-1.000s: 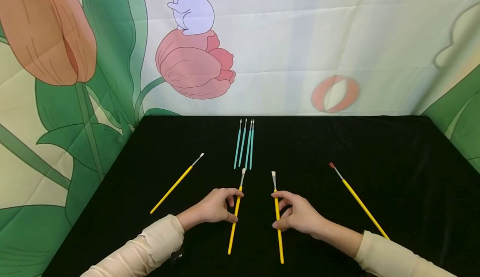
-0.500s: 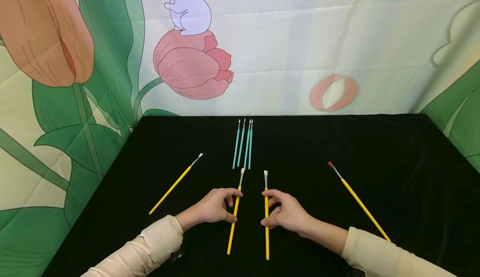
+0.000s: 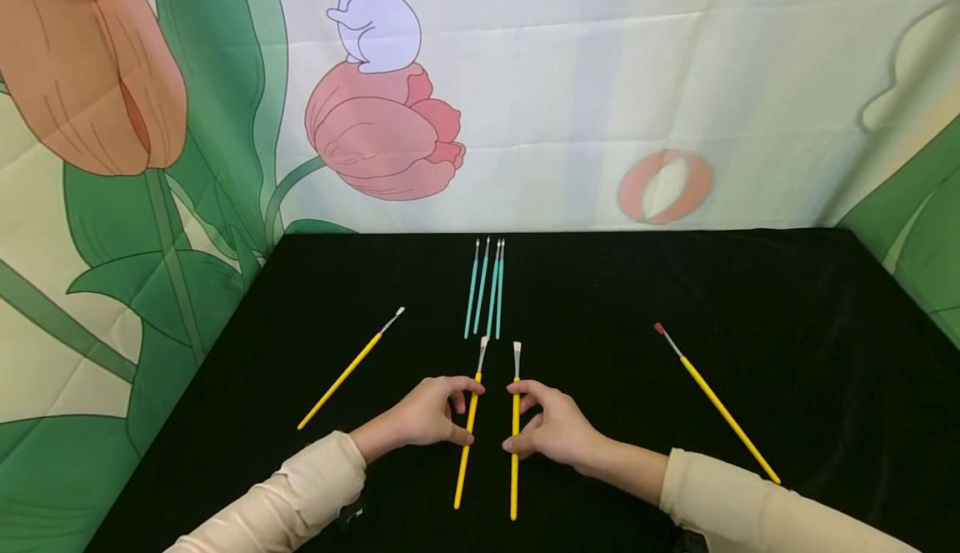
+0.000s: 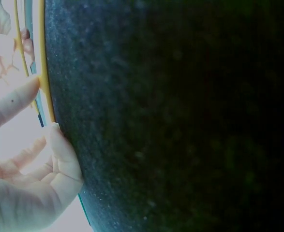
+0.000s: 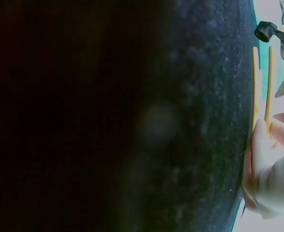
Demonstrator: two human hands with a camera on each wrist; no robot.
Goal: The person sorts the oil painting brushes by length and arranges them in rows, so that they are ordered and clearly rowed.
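In the head view, my left hand [image 3: 427, 411] pinches a yellow-handled paintbrush [image 3: 462, 474] between thumb and fingers. Its pale bristles point away from me and its handle leans slightly. Just to the right, my right hand [image 3: 555, 426] pinches a second yellow paintbrush [image 3: 514, 486], nearly straight up and down in view, pale bristles also pointing away. A narrow gap separates the two brushes. The left wrist view has the left thumb and finger at a yellow handle [image 4: 42, 48]. Over in the right wrist view, the right fingers meet a yellow handle [image 5: 270, 77].
Several thin teal-handled brushes [image 3: 483, 295] lie side by side beyond the hands. A yellow brush with pale bristles [image 3: 345, 378] lies slanted at left, and one with red bristles [image 3: 723, 407] at right. Black cloth [image 3: 600, 286] covers the table, against a printed curtain [image 3: 555, 120].
My right hand has moved left with its brush, which now stands closer to the left one and straighter. The left hand and its brush stay about in place.
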